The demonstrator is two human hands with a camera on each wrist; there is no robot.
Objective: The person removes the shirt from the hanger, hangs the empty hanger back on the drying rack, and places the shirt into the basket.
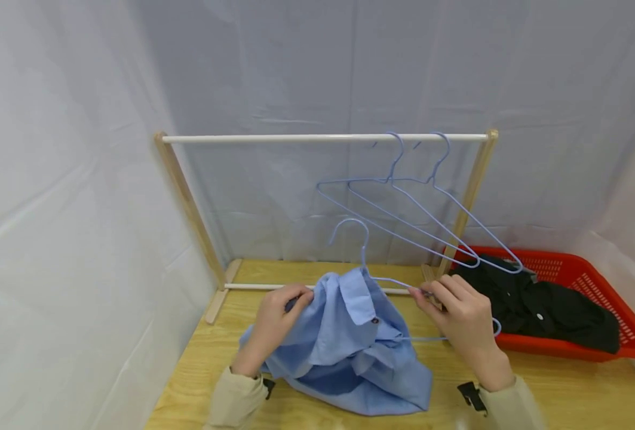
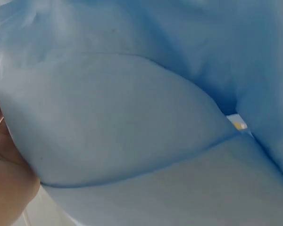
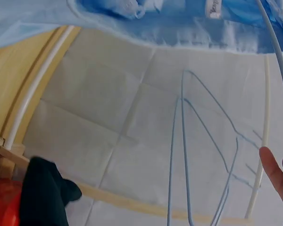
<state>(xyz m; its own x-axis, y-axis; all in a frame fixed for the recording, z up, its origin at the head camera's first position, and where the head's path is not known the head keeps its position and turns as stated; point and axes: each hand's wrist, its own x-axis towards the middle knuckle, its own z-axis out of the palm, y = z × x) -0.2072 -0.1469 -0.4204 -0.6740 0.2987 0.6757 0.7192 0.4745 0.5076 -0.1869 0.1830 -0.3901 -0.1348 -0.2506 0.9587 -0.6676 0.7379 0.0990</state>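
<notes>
A light blue button-up shirt (image 1: 328,340) hangs bunched above the wooden table, its collar near the neck of a blue wire hanger (image 1: 365,248). One side of the hanger goes into the shirt; the other side sticks out bare to the right. My left hand (image 1: 274,322) grips the shirt by its left shoulder area. With thumb and fingers my right hand (image 1: 465,316) pinches the bare sloping wire of the hanger. In the left wrist view, shirt cloth (image 2: 113,127) fills most of the picture and hides the fingertips. The right wrist view catches only a few fingers (image 3: 275,176) beside the wire.
Behind stands a wooden rack with a white top rail (image 1: 274,139). Two more blue wire hangers (image 1: 392,173) hang at its right end. A red basket (image 1: 634,316) at the right holds black clothing (image 1: 559,313). White sheeting (image 1: 70,209) encloses the table (image 1: 188,382).
</notes>
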